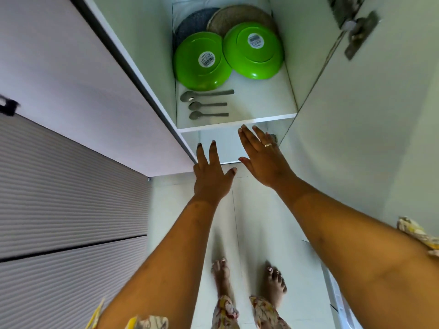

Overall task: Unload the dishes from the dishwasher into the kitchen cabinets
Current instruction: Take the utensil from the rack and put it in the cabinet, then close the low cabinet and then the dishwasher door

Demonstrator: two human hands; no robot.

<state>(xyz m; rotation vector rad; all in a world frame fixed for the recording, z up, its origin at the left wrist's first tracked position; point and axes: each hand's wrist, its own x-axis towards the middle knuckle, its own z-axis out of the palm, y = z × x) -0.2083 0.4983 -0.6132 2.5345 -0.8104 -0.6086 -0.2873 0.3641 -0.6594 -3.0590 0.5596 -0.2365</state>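
Upside down on white cabinet shelf (261, 108): left green bowl (202, 61) and right green bowl (253, 49), side by side, barcode stickers showing. Just in front, three metal spoons (206, 104) lying parallel.

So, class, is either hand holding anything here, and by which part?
Nothing is held. The left hand and the right hand are both empty, fingers straight, near the cabinet shelf.
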